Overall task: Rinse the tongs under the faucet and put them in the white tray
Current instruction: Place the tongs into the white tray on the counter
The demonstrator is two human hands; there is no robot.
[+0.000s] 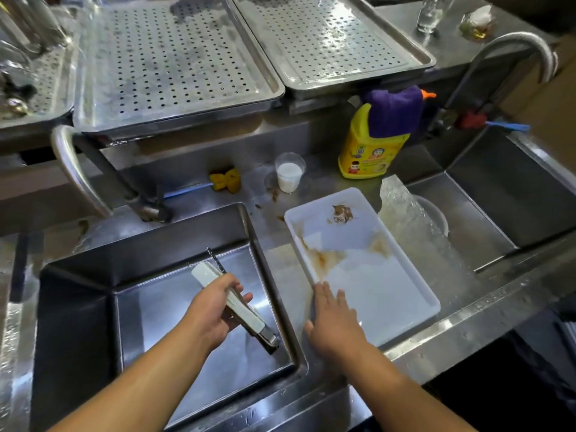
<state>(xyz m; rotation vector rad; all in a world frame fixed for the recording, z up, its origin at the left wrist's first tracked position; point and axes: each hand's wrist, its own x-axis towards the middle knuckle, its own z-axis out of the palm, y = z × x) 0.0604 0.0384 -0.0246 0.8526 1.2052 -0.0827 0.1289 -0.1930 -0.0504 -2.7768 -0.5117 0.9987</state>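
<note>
From the head camera, the left hand (215, 307) was wrapped around the tongs (232, 299), fingers closed on their pale handle, holding them tilted over the left sink (93, 307). The tongs' serrated tips pointed up and away, and the metal hinge end pointed down toward the sink's right wall. The left faucet (78, 173) arched above the sink's far-left corner, well apart from the tongs; no water could be made out from it.

The right hand (335, 319) lay flat and spread, palm down, on the near-left corner of the white tray (405, 275), holding nothing. The tray sat on the counter (280, 260) between the two sinks, smeared with brown stains. Behind it stood a plastic cup (290, 173) of white liquid, a yellow detergent bottle (371, 151) with a purple cloth (394, 110) draped over it, and a yellow sponge (226, 180). A second faucet (511, 57) curved over the right sink (498, 207).
</note>
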